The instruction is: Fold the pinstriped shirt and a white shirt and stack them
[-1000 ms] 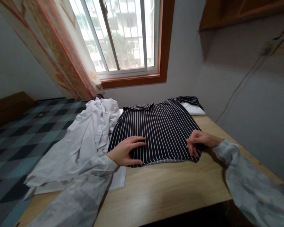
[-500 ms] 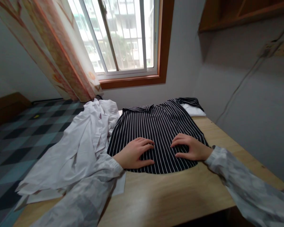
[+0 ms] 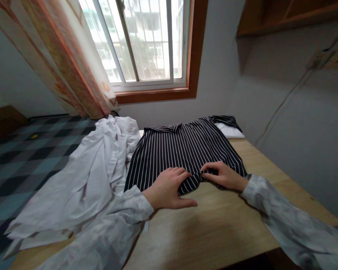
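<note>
Pinching the striped shirt's (image 3: 169,150) near edge, the right hand (image 3: 224,176) shows in the head view; the left hand (image 3: 169,188), thumb spread wide, covers that edge without clasping it. The shirt lies on the table (image 3: 205,228), beside white clothing (image 3: 81,176).

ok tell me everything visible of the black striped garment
The black striped garment looks thin and soft, with narrow white stripes running roughly front to back. It lies spread on the wooden table, a flap folded over at its far edge and its far right corner over a white cloth. The right hand pinches the near edge, gathered there; the left hand is over that edge, thumb spread. White clothing lies to its left.
</note>
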The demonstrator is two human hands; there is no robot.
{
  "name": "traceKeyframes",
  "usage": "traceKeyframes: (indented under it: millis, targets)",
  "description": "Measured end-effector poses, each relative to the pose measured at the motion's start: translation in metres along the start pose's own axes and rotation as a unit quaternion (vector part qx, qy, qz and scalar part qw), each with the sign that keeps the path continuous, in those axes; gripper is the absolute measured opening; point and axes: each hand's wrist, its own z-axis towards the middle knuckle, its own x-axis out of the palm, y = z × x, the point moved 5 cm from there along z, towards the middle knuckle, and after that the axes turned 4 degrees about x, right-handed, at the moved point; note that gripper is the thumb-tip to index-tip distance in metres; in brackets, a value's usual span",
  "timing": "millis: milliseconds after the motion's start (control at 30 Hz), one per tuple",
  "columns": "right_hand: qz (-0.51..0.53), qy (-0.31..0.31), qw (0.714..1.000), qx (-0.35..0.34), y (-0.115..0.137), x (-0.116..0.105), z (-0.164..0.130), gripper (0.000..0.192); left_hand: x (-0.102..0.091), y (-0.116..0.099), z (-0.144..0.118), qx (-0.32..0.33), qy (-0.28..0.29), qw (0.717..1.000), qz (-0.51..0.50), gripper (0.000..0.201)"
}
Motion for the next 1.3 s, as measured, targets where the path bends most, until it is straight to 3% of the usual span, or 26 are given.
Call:
traceKeyframes:
  millis: [67, 133, 233, 367, 467, 533, 633, 700, 900, 1067, 1300]
  targets:
    - [0.061, -0.012, 0.997, 0.052, -0.007, 0.001, 0.007, 0.03, 0.004, -0.003, 0.009, -0.029, -0.006, 0.999, 0.031, 0.07]
    - [0.122, -0.015, 0.988, 0.088, -0.013, 0.004, 0.013, 0.037, 0.01, -0.001, 0.016, -0.046, -0.019, 0.998, 0.041, 0.04]
    - [0.185, -0.008, 0.974, 0.129, -0.022, 0.008, 0.017, 0.049, 0.015, 0.015, 0.02, -0.081, -0.065, 0.994, -0.033, 0.017]
    - [0.181, -0.056, 0.977, 0.103, -0.021, 0.003, 0.013, 0.048, 0.019, 0.041, 0.018, -0.122, -0.103, 0.955, -0.25, 0.02]
    - [0.111, -0.064, 0.991, 0.043, -0.01, -0.004, 0.005, 0.039, 0.02, 0.048, 0.017, -0.141, -0.1, 0.933, -0.317, 0.027]
    - [0.039, -0.027, 0.998, -0.03, 0.0, -0.004, -0.001, 0.052, 0.019, 0.048, 0.018, -0.152, -0.101, 0.927, -0.327, 0.03]
    - [-0.054, 0.017, 0.988, -0.144, 0.013, 0.001, -0.008, 0.091, 0.02, 0.048, 0.019, -0.163, -0.106, 0.92, -0.34, 0.03]
    - [-0.087, 0.013, 0.981, -0.171, 0.015, 0.005, -0.009, 0.089, 0.022, 0.049, 0.019, -0.163, -0.111, 0.914, -0.354, 0.029]
    - [-0.106, -0.072, 0.986, -0.104, 0.003, 0.007, -0.003, 0.059, 0.021, 0.047, 0.018, -0.164, -0.102, 0.915, -0.354, 0.033]
    - [-0.116, -0.099, 0.985, -0.08, -0.002, 0.003, -0.004, 0.011, 0.017, 0.037, 0.017, -0.136, -0.084, 0.923, -0.35, 0.039]
    - [-0.191, -0.132, 0.968, -0.099, 0.002, -0.002, -0.009, 0.058, 0.018, 0.035, 0.017, -0.105, -0.083, 0.941, -0.311, 0.036]
